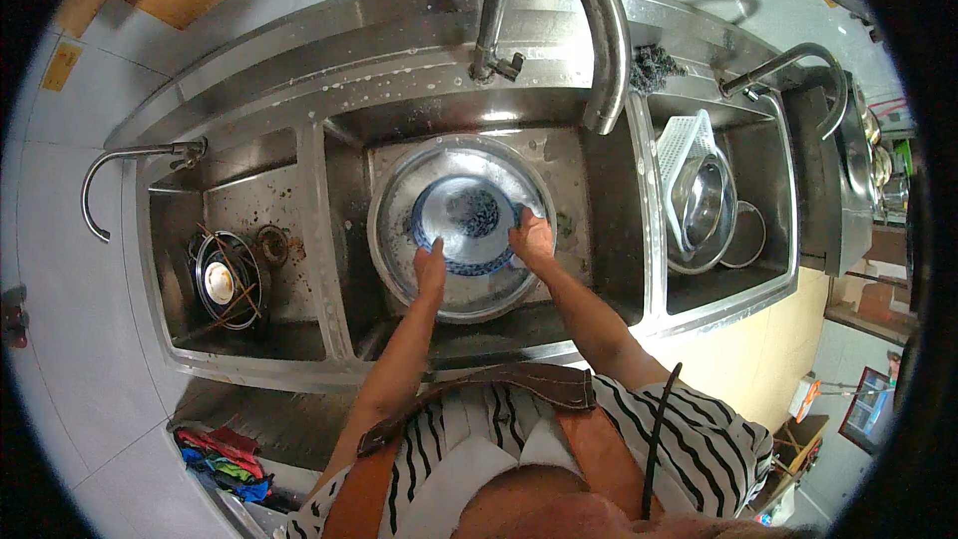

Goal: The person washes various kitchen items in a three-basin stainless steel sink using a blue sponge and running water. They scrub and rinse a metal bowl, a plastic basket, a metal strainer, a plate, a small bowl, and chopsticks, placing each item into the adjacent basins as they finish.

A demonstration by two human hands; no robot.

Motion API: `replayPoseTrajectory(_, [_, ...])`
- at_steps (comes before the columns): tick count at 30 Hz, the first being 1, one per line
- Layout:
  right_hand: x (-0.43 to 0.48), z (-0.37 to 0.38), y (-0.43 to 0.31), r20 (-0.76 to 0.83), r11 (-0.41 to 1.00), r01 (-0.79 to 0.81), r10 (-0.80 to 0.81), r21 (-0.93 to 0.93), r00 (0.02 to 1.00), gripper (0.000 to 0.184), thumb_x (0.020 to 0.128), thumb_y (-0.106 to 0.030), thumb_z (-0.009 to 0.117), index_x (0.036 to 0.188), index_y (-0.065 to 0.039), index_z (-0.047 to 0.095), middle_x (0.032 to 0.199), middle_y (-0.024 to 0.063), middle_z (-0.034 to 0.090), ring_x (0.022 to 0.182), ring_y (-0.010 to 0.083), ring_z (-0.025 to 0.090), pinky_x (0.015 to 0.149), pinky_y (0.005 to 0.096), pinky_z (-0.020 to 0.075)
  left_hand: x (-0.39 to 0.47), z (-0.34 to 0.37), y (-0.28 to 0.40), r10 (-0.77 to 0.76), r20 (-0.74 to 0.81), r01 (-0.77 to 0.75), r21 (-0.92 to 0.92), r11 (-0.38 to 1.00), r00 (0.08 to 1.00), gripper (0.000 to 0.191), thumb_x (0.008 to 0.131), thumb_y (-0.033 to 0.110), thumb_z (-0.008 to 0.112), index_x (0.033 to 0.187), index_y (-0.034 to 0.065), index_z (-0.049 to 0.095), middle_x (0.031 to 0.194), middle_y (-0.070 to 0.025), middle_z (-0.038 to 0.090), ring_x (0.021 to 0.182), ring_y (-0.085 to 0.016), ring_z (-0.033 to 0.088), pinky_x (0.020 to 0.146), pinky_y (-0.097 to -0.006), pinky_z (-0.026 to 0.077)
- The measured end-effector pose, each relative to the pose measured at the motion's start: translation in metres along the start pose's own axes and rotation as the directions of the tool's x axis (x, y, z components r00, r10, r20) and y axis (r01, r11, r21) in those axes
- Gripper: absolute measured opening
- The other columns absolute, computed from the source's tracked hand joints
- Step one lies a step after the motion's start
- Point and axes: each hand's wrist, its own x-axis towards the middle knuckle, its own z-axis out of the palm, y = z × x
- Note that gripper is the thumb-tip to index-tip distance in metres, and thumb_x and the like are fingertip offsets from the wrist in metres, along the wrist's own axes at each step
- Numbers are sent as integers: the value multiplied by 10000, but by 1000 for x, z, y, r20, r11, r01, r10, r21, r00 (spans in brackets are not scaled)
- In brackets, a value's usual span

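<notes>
Both hands hold a blue-and-white patterned bowl (465,215) inside a large round metal basin (389,269), which stands in the middle sink. My left hand (430,267) grips the bowl's near left rim, its thumb on the inner side. At the right rim, my right hand (533,238) has hold of the same bowl. The fingers under the rim are partly hidden. A tall curved faucet (610,37) arches over the back right of the middle sink (614,224).
In the left sink, a wire-rimmed strainer (228,281) holds chopsticks and a small white dish beside a drain (272,245). The right sink contains a white plastic basket (685,146) and metal bowls (703,198). A dark scourer (655,69) lies on the back ledge; coloured cloths (224,464) lie lower left.
</notes>
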Motion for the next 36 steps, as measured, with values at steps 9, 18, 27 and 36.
replayPoseTrajectory(9, [-43, -2, -23, 332, 963, 201, -134, -178, 934, 244, 768, -334, 499, 797, -98, 554, 696, 98, 594, 598, 267, 574, 520, 381, 440, 49, 41, 17, -145, 447, 459, -755, 469, 883, 237, 690, 79, 540, 907, -9, 503, 918, -138, 535, 854, -281, 511, 797, -397, 418])
replayPoseTrajectory(18, [6, 32, -46, 84, 764, 419, -520, 491, 850, 318, 825, -292, 445, 1013, -43, 506, 1056, 140, 478, 983, 303, 466, 840, 389, 366, -6, -5, -20, 59, 496, 414, -780, 469, 867, 332, 667, -9, 476, 998, -8, 457, 978, -142, 499, 918, -285, 486, 838, -407, 389])
replayPoseTrajectory(27, [-30, 23, 25, 669, 950, 282, -121, -138, 734, 329, 762, -226, 475, 989, 3, 537, 1049, 170, 521, 947, 378, 488, 781, 433, 416, -24, -32, -30, -36, 531, 443, -665, 601, 847, 487, 616, -81, 491, 1095, -38, 417, 1066, -149, 471, 986, -294, 457, 868, -406, 380])
replayPoseTrajectory(36, [-36, 16, -88, 331, 799, 598, -584, 72, 741, 321, 739, -259, 519, 1035, -139, 541, 1121, 136, 468, 977, 343, 459, 849, 531, 298, -7, -37, -57, -40, 745, 313, -230, 921, 666, 302, 685, -22, 536, 985, -8, 506, 939, -70, 547, 843, -199, 522, 781, -306, 406])
